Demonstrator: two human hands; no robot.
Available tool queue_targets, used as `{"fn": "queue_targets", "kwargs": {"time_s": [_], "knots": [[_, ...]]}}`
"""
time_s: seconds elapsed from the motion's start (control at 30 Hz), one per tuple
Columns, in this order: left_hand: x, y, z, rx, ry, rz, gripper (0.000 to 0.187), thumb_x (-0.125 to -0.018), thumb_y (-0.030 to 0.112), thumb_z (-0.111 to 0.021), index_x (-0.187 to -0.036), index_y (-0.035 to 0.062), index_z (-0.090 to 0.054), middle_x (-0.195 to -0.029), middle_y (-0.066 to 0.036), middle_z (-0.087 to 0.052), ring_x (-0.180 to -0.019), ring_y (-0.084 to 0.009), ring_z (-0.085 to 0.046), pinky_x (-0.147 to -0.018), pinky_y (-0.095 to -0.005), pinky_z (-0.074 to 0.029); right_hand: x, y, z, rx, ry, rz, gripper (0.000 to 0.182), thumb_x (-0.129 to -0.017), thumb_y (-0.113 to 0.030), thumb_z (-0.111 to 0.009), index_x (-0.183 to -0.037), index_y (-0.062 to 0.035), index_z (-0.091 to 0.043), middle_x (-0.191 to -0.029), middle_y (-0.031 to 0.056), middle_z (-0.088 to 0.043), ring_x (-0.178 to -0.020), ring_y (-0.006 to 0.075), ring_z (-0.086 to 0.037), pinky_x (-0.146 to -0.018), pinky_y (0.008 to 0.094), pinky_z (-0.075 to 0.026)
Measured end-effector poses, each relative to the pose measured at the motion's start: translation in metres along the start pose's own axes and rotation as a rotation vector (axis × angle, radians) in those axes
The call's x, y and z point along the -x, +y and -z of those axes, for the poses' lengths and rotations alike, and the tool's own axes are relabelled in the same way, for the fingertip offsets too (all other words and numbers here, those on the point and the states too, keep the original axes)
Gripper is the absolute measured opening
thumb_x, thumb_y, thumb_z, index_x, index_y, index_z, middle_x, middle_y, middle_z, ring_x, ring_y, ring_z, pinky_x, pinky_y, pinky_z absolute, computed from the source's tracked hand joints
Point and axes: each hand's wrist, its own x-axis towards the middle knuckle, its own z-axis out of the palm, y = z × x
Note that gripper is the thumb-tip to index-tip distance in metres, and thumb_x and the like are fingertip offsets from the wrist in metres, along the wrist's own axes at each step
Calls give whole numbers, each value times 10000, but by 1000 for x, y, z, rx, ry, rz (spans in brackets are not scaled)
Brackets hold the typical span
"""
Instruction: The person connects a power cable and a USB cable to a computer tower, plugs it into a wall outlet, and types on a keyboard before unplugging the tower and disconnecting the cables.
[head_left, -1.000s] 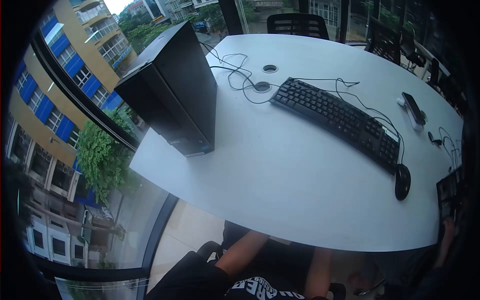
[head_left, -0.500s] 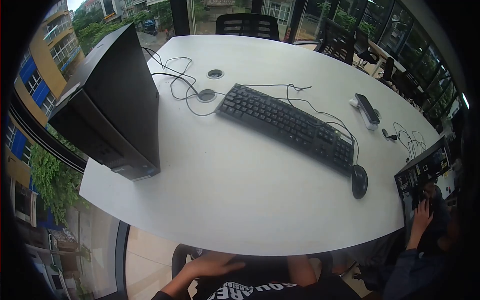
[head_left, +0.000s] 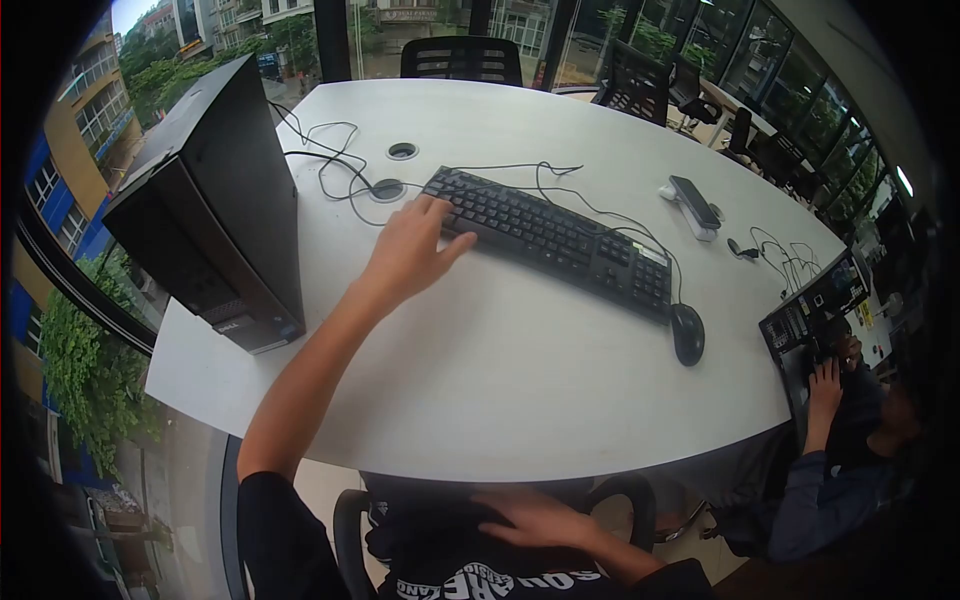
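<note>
Nearby: tower point(head_left: 215, 200), mouse point(head_left: 687, 333), cables point(head_left: 330, 165) around keyboard point(head_left: 550, 240).

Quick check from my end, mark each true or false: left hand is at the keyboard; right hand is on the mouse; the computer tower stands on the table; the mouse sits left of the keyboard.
1. The left hand reaches to the keyboard: true, fingers at its near-left end.
2. The right hand is on the mouse: false, it rests below the table edge, near the lap.
3. The computer tower stands on the table: true.
4. The mouse sits left of the keyboard: false, it lies at its right end.
</note>
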Motion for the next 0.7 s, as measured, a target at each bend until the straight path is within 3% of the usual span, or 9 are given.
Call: {"fn": "queue_targets", "kwargs": {"time_s": [0.03, 0.13, 0.17, 0.23, 0.3, 0.4, 0.5, 0.6, 0.7], "knots": [[-14, -11, -10, -29, 12, 47, 512, -1010, 386, -699, -1278, -43, -629, -1268, -214, -649, -1186, -383, -620, -1008, -447, -500, 15, -1, -4, -34, 40, 201, 554, -1092, -387, -549, -1488, 1, -523, -1532, 241, -533, -1444, 374, -502, -1183, 463, -442], [-30, -28, -20, -47, 30, 133, 497, -1027, 389, -670, -1237, -59, -628, -1224, -226, -646, -1138, -394, -627, -976, -453, -505, 47, -32, 52, -214, -23, 396, 503, -1099, -341, -555, -1478, -10, -544, -1525, 220, -550, -1433, 357, -520, -1198, 432, -435], [-32, -31, -18, -48, 30, 155, 491, -1031, 387, -663, -1224, -63, -627, -1210, -230, -647, -1122, -398, -629, -967, -456, -507, 53, -39, 77, -219, 67, 420, 454, -1085, -293, -594, -1456, -32, -576, -1497, 199, -578, -1396, 334, -557, -1171, 418, -462], [-32, -33, -16, -26, -28, 189, 467, -1041, 378, -647, -1174, -69, -615, -1141, -256, -660, -1089, -414, -635, -946, -477, -504, 55, -46, 123, -155, 340, 300, 360, -1032, -225, -675, -1351, -59, -664, -1286, 164, -702, -1177, 329, -685, -1025, 408, -548], [-34, -39, -22, -46, -83, 220, 456, -1045, 375, -640, -1154, -67, -612, -1111, -272, -672, -1088, -426, -641, -938, -490, -502, 36, -31, 153, 152, 661, 228, 324, -974, -184, -709, -1265, -44, -684, -1181, 166, -720, -1082, 349, -696, -951, 420, -563], [-40, -44, -32, -65, -38, 213, 433, -1041, 356, -624, -1112, -72, -613, -1087, -292, -694, -1052, -463, -665, -906, -535, -535, -9, 21, 186, 607, 868, 160, 396, -971, -200, -695, -1299, 15, -642, -1345, 207, -644, -1280, 362, -596, -1106, 468, -461], [-49, -56, -36, -61, 20, 248, 398, -1031, 294, -619, -1170, -80, -615, -1042, -301, -716, -1030, -473, -678, -907, -538, -536, -42, 60, 210, 759, 1008, 73, 523, -974, -292, -698, -1364, 42, -595, -1472, 244, -542, -1406, 382, -485, -1190, 519, -364], [-56, -78, -46, 39, 98, 267, 383, -1010, 219, -616, -1247, -82, -604, -1006, -303, -722, -994, -482, -690, -902, -540, -538, -60, 77, 220, 727, 1115, -96, 649, -964, -393, -705, -1408, 57, -557, -1521, 268, -482, -1457, 404, -421, -1219, 546, -314], [-44, -80, -43, 47, 94, 243, 393, -990, 167, -617, -1305, -68, -592, -970, -294, -731, -967, -488, -696, -890, -539, -542, -61, 85, 215, 680, 1089, -133, 702, -951, -451, -715, -1392, 73, -564, -1492, 267, -501, -1423, 410, -442, -1205, 537, -327]]}}
